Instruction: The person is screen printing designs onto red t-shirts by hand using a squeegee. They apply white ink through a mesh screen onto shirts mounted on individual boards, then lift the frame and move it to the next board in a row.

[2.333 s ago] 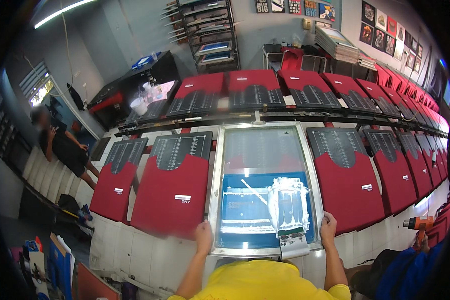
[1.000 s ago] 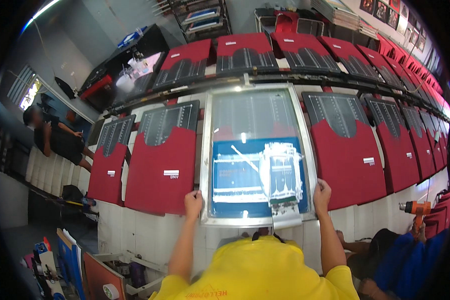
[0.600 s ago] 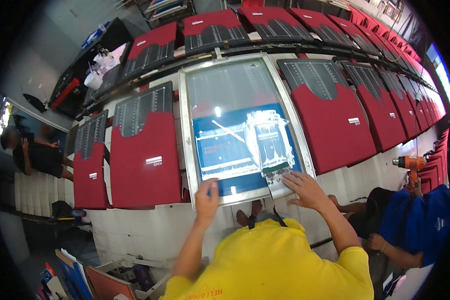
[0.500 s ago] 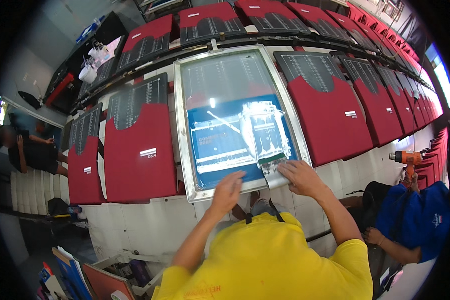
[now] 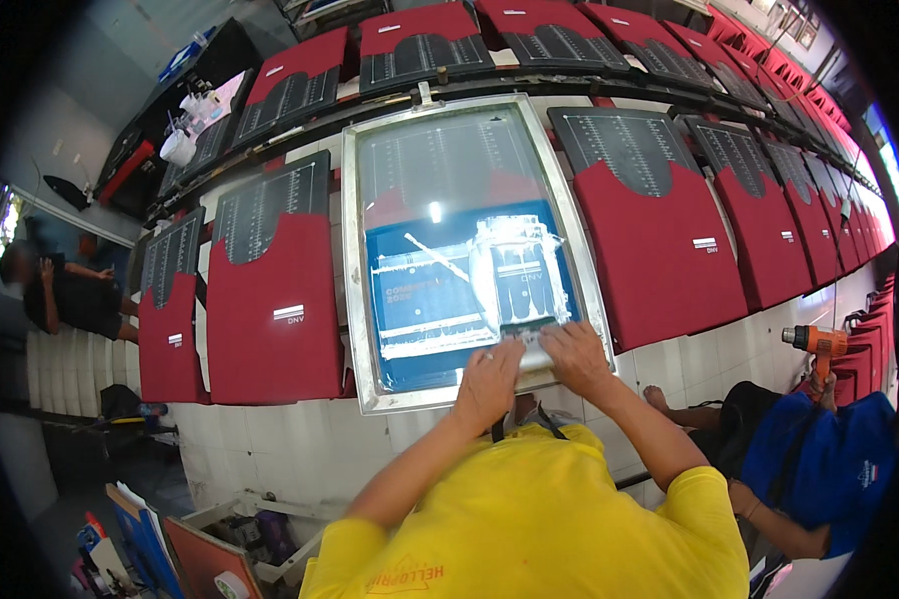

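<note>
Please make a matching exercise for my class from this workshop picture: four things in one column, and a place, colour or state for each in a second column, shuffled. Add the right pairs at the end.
Column one
1. Squeegee
2. Heat gun
3. Screen frame
4. White tub

Column two
A. In the upper left of the picture
B. With the camera wearer's left hand and right hand on it
C. Pale metal, around a panel with a blue area
D. Orange, in a co-worker's hand at the right

Right pairs
1-B
2-D
3-C
4-A
</note>
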Available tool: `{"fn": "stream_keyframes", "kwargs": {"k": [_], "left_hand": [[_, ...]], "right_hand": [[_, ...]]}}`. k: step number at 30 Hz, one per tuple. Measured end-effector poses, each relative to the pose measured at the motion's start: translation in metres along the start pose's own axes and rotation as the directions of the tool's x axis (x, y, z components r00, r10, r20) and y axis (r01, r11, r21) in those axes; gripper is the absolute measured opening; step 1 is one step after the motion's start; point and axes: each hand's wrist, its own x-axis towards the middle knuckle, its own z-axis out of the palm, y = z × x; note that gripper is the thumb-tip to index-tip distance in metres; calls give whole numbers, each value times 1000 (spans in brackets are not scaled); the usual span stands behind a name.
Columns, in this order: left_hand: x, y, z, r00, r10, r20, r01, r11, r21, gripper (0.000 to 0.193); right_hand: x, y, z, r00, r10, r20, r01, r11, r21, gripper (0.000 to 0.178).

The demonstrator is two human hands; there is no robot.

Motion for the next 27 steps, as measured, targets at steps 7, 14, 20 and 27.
{"fn": "stream_keyframes", "kwargs": {"k": [7, 14, 20, 27], "left_hand": [[107, -63, -13, 994, 18, -110, -8, 997, 82, 34], [130, -48, -42, 993, -42, -108, 39, 999, -30, 32], [18, 16, -7, 997, -72, -22, 73, 996, 47, 52], [-44, 28, 35, 995, -78, 60, 69, 988, 139, 54]], "right_hand": [[97, 79, 23, 1000, 23, -4, -23, 999, -39, 7], [122, 87, -12, 999, 25, 26, -26, 999, 25, 7], [11, 21, -17, 999, -27, 24, 27, 999, 27, 13], [-54, -9, -9, 987, -45, 154, 26, 992, 127, 62]]}}
